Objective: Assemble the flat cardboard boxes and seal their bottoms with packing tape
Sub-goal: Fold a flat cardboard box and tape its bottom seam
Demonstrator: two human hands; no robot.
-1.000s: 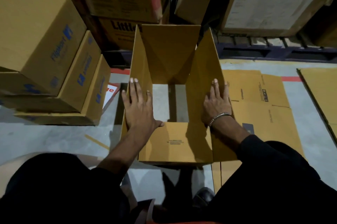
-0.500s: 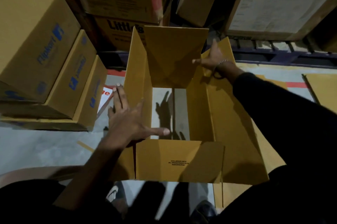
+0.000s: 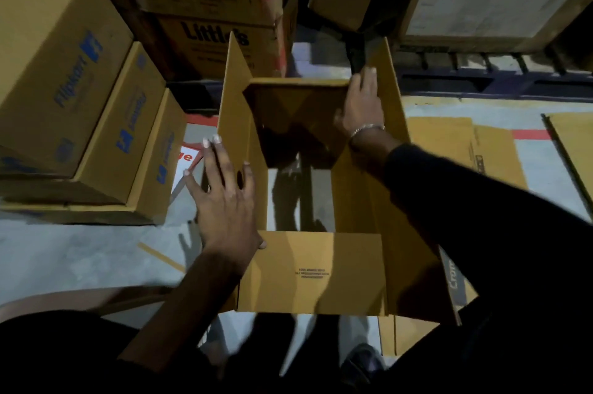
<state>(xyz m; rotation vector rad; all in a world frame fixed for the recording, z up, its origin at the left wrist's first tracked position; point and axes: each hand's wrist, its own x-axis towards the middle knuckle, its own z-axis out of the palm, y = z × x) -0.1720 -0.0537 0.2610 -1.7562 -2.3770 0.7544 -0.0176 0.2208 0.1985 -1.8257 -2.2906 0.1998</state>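
An opened-up brown cardboard box (image 3: 314,275) stands on the floor in front of me, its flaps up and the grey floor showing through its open middle. My left hand (image 3: 224,201) lies flat with spread fingers against the outside of the left flap. My right hand (image 3: 361,106) reaches across to the far end and presses the far flap (image 3: 295,104) down into the box, fingers straight. The near flap carries small printed text. No tape is in view.
Assembled brown boxes with blue print (image 3: 73,111) are stacked at the left. More cartons (image 3: 205,40) stand behind the box. Flat cardboard sheets (image 3: 449,149) lie on the floor to the right, beside a red floor line (image 3: 529,134).
My right hand went from the right flap to the far end and folded the far flap from upright down into the box. My left hand stayed on the left flap.
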